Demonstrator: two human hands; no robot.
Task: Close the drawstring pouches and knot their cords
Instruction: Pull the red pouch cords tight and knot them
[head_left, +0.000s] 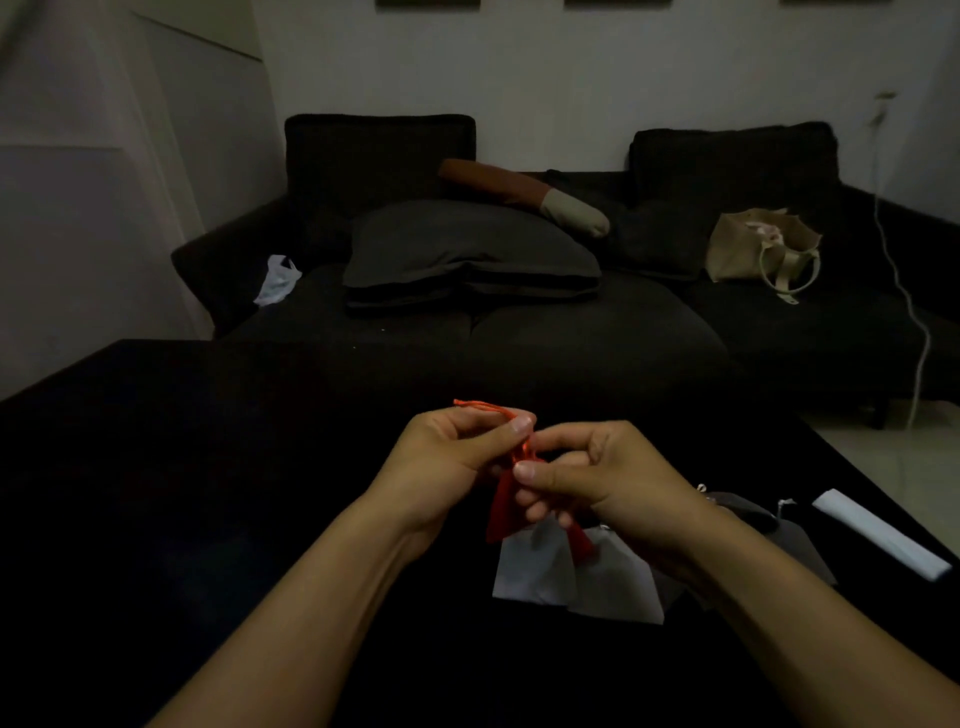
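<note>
A small red drawstring pouch (503, 506) hangs between my two hands above the dark table. My left hand (452, 457) pinches its orange-red cord (485, 406), whose end sticks out to the left above my fingers. My right hand (587, 478) pinches the gathered neck of the pouch between thumb and fingers. Two white pouches (535, 571) lie flat on the table under my right hand. Grey and dark pouches (753, 512) lie to the right, partly hidden by my right wrist.
A white flat strip (878, 535) lies at the table's right edge. Beyond the black table (208, 493) stands a dark sofa (519, 322) with cushions, a beige tote bag (758, 247) and a white plastic bag (278, 280). A white cable (906, 291) hangs at right.
</note>
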